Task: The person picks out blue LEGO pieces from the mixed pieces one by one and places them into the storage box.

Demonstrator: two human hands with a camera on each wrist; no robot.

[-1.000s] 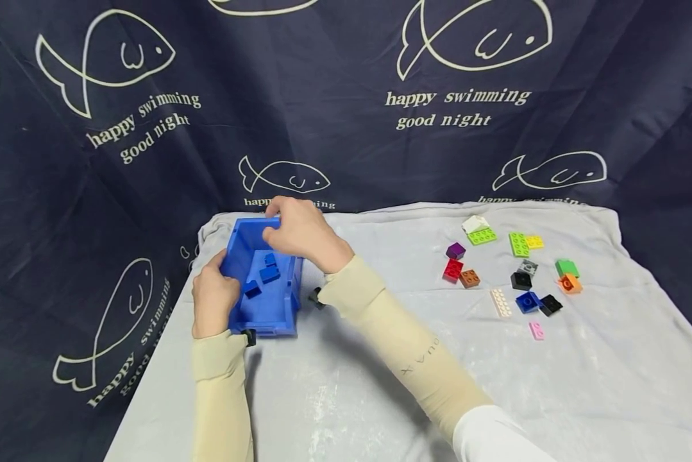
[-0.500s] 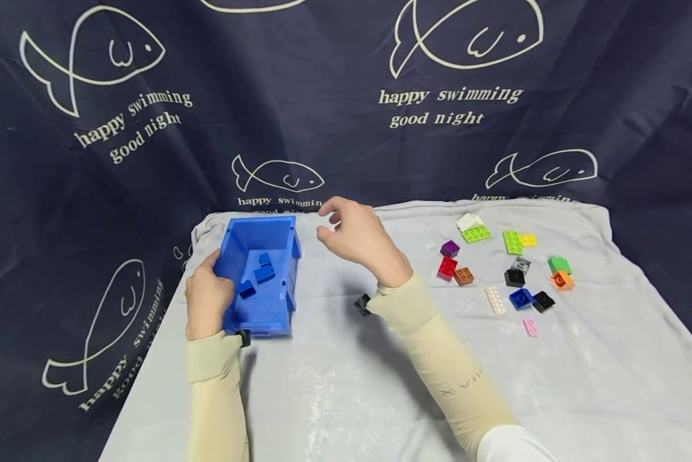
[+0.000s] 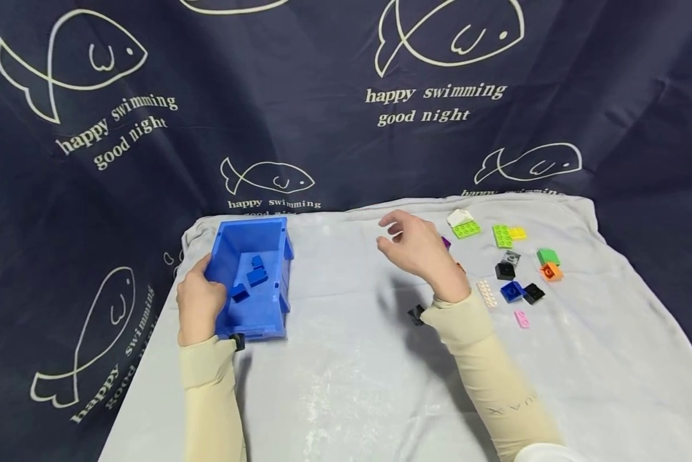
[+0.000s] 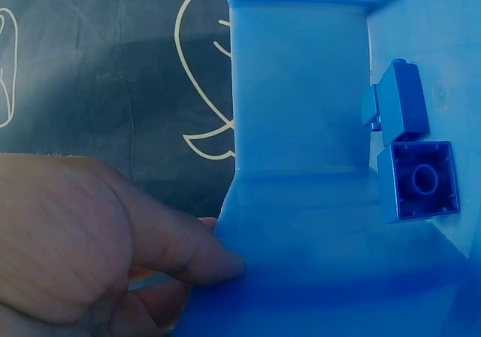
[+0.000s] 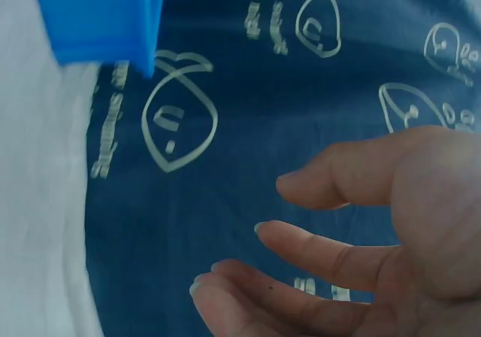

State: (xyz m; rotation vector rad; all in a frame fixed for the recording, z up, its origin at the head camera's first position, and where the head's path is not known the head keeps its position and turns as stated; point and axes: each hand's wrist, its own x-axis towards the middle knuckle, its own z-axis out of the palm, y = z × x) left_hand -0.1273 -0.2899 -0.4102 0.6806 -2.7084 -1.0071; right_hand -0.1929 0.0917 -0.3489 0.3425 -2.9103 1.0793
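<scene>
My left hand (image 3: 200,301) grips the left wall of a blue plastic bin (image 3: 250,235), its thumb lying inside the wall in the left wrist view. Several blue toy bricks lie in the bin; one hollow-bottomed brick (image 4: 421,183) shows its underside there. To the right of the bin, my right hand (image 3: 419,249) hovers above the table with its fingers loosely bent. Nothing sits between its thumb and fingers (image 5: 301,250) in the right wrist view. Behind that hand, a purple brick (image 3: 446,242) and a brown brick (image 3: 460,267) are mostly hidden.
Scattered on the right of the cloth-covered table (image 3: 346,385) are loose bricks, among them a dark blue brick (image 3: 512,292), a black brick (image 3: 505,271), an orange brick (image 3: 551,271) and a pink brick (image 3: 521,319). A dark curtain (image 3: 334,147) hangs behind the table.
My right hand has left the bin's far right rim and moved right toward the scattered bricks. My left hand keeps its grip on the bin. The head view has turned slightly right.
</scene>
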